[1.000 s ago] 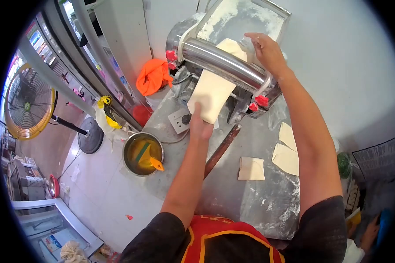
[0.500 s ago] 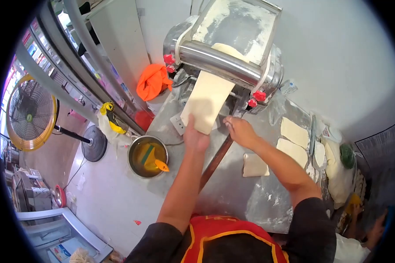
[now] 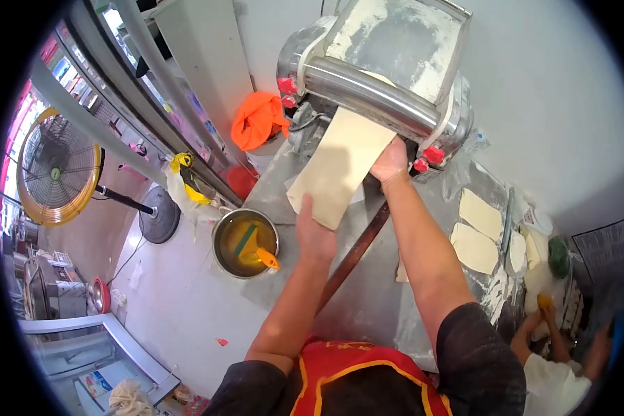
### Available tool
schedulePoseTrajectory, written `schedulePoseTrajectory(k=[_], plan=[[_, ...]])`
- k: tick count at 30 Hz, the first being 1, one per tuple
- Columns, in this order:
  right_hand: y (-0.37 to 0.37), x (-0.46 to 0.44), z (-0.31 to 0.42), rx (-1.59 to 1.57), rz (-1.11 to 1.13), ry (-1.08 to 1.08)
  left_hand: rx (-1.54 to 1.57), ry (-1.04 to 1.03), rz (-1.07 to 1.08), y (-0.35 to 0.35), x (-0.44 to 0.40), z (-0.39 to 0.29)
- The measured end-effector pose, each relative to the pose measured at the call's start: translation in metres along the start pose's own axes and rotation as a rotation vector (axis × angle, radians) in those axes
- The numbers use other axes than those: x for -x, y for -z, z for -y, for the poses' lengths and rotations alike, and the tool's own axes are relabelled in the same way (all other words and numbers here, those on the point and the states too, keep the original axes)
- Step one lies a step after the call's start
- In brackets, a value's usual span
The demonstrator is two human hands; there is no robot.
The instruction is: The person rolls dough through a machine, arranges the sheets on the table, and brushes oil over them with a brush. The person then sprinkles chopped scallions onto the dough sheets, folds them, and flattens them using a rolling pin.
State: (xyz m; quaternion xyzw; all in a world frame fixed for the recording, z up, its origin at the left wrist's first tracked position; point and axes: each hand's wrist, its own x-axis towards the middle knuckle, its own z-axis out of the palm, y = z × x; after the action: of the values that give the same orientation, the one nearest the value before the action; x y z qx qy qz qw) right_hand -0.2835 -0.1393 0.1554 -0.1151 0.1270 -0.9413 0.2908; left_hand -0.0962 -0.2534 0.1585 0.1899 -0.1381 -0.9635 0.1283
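Observation:
A long pale dough sheet (image 3: 343,163) hangs from under the steel roller of the dough machine (image 3: 367,90). My left hand (image 3: 315,232) holds its lower end, thumb on top and the other fingers hidden beneath. Close below the roller, my right hand (image 3: 391,161) is at the sheet's right edge, its fingers partly under the dough. Only a thin strip of dough shows above the roller, by the floury tray (image 3: 402,41). More flat dough pieces (image 3: 475,247) lie on the metal table (image 3: 423,305) to the right.
A pot (image 3: 245,243) of yellow liquid with an orange-handled brush stands left of my left forearm. A brown rod (image 3: 353,256) lies beneath my arms. An orange cloth (image 3: 258,121) is beside the machine, a fan (image 3: 59,166) far left. Another person's hands (image 3: 544,322) show at lower right.
More dough has come out below the roller, and less shows above it. My right hand went from above the machine down to the sheet's right edge. My left hand moved lower with the sheet's end.

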Motion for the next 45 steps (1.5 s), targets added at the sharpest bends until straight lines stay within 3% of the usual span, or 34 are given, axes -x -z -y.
schedulePoseTrajectory(k=[6, 9, 12, 13, 14, 15, 18, 20, 23, 24, 27, 28, 30, 33, 36, 39, 41, 42, 45], plan=[[0.007, -0.011, -0.006, 0.014, -0.037, 0.093, -0.138, -0.088, -0.062, 0.003, 0.005, -0.002], [0.009, -0.011, -0.006, -0.075, 0.078, -0.001, -0.209, -0.126, -0.049, 0.004, 0.008, -0.006], [-0.005, -0.005, -0.016, 0.072, -0.100, 0.095, -0.249, -0.150, -0.090, 0.004, 0.011, -0.009], [-0.001, -0.002, -0.018, -0.117, 0.167, -0.034, -0.283, -0.122, -0.123, 0.007, 0.013, -0.011], [-0.030, 0.008, -0.025, 0.275, -0.303, 0.066, -0.269, -0.092, -0.072, 0.006, 0.017, -0.013], [0.016, 0.003, -0.028, -0.160, 0.346, 0.019, -0.254, -0.047, -0.024, 0.008, 0.021, -0.015], [0.023, 0.039, -0.029, -0.217, 0.077, 0.100, -0.850, -0.214, 0.041, 0.043, 0.029, -0.014], [0.003, 0.097, -0.031, -0.293, -0.112, 0.104, -0.987, -0.221, 0.037, 0.039, 0.045, -0.013], [0.014, 0.188, -0.010, -0.253, -0.311, 0.159, -0.770, 0.057, 0.097, 0.035, 0.066, 0.016], [0.021, 0.223, 0.003, -0.208, -0.408, 0.175, -0.863, 0.128, 0.017, 0.044, 0.071, 0.030], [0.054, 0.331, 0.055, -0.350, -0.294, 0.230, -1.018, 0.412, 0.005, 0.046, 0.089, 0.094], [0.063, 0.362, 0.071, -0.214, -0.310, 0.347, -0.996, 0.477, 0.087, 0.044, 0.093, 0.120], [0.061, 0.416, 0.109, -0.078, -0.617, 0.484, -0.976, 0.594, 0.201, 0.034, 0.099, 0.172], [0.056, 0.475, 0.150, 0.001, -0.744, 0.622, -0.972, 0.742, 0.278, 0.024, 0.092, 0.244], [0.104, 0.529, 0.167, 0.012, -1.041, 0.660, -1.161, 0.802, 0.295, 0.045, 0.067, 0.296], [0.145, 0.564, 0.168, 0.256, -1.340, 0.614, -1.131, 0.738, 0.307, 0.086, 0.038, 0.313], [0.138, 0.567, 0.163, 0.449, -1.401, 0.586, -1.578, 0.268, 0.390, 0.056, 0.046, 0.283], [0.123, 0.549, 0.152, 0.682, -1.610, 0.775, -1.791, 0.012, 0.409, 0.048, 0.053, 0.261], [0.094, 0.513, 0.124, 1.718, -1.438, 0.480, -2.011, -0.533, 0.291, 0.070, 0.059, 0.212]])
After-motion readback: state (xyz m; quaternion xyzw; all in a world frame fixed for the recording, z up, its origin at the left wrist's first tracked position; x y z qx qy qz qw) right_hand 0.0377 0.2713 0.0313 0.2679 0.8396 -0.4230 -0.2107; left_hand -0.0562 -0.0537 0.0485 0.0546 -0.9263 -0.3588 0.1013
